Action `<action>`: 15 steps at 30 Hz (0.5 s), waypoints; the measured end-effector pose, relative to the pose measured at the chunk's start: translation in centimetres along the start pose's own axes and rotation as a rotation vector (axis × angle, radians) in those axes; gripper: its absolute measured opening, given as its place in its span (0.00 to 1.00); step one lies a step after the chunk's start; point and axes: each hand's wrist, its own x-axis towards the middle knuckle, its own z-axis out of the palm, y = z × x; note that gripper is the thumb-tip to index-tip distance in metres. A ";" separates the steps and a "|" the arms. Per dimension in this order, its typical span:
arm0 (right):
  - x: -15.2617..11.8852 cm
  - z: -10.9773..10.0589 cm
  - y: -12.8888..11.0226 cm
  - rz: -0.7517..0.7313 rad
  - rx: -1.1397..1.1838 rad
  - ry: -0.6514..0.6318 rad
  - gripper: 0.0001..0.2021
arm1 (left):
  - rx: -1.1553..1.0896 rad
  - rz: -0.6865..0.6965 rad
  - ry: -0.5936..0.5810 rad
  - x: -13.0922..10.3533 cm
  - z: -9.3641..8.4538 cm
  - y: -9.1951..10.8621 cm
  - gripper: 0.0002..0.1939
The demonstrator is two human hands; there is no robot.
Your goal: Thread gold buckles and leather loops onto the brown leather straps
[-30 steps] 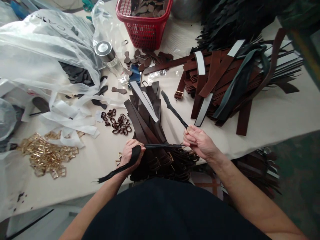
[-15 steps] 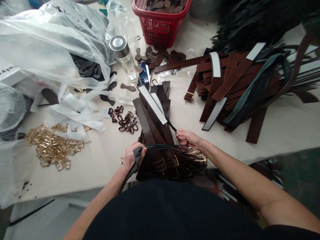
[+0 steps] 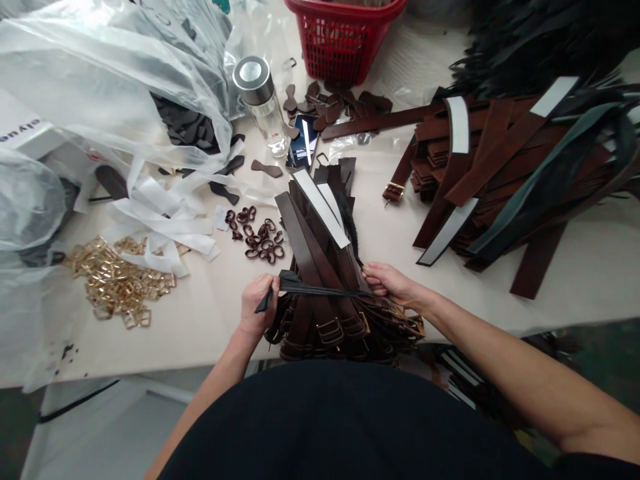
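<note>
the left hand [image 3: 259,305] and right hand [image 3: 387,281] i watch remotely are both clenched on a black strip [image 3: 320,289] stretched across brown belts [image 3: 301,247] on the cream table [image 3: 210,320]. their grip hides parts of the strip; i can't trace it underneath. a dark shirt [image 3: 340,420] blocks the near edge, the red basket [image 3: 343,47] is cropped above, the floor [image 3: 600,363] is dim.

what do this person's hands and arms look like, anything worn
The left hand and right hand are ungloved, with nothing visible on the wrists. Both forearms are bare; a dark sleeve shows on the right, matching the dark top.
</note>
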 end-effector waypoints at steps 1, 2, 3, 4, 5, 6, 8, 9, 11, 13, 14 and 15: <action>-0.2 -0.2 -0.2 -0.002 0.001 0.004 0.24 | 0.011 0.005 0.010 -0.2 -0.2 0.1 0.19; -0.2 -0.3 -0.2 -0.005 0.002 0.008 0.24 | 0.010 0.007 0.021 -0.3 -0.3 0.1 0.19; -0.2 -0.3 -0.2 -0.008 0.001 0.010 0.24 | -0.005 0.008 0.030 -0.3 -0.5 0.2 0.19; -0.1 -0.2 -0.1 -0.009 -0.001 0.011 0.25 | -0.029 0.006 0.040 -0.3 -0.6 0.3 0.18; 0.1 -0.1 0.1 -0.008 -0.008 0.010 0.24 | -0.057 0.002 0.053 -0.2 -0.6 0.3 0.17; 0.4 0.1 0.3 -0.004 -0.017 0.006 0.24 | -0.087 -0.001 0.063 0.0 -0.5 0.2 0.16; 0.8 0.5 0.7 0.008 -0.044 -0.004 0.23 | -0.134 -0.016 0.075 0.3 -0.1 -0.1 0.16; 1.0 0.7 0.8 0.012 -0.061 -0.005 0.23 | -0.147 -0.027 0.071 0.5 0.2 -0.3 0.17; 1.2 0.8 1.2 0.008 -0.096 0.004 0.21 | -0.150 -0.067 0.043 0.5 0.9 -0.6 0.18; 1.3 0.8 1.5 -0.005 -0.138 0.028 0.19 | -0.140 -0.127 -0.012 0.3 1.4 -0.8 0.19; 1.4 0.7 1.7 -0.013 -0.166 0.045 0.18 | -0.136 -0.159 -0.048 0.3 1.5 -0.8 0.19; 1.5 0.7 1.9 -0.024 -0.197 0.065 0.17 | -0.138 -0.191 -0.084 0.2 1.6 -0.7 0.20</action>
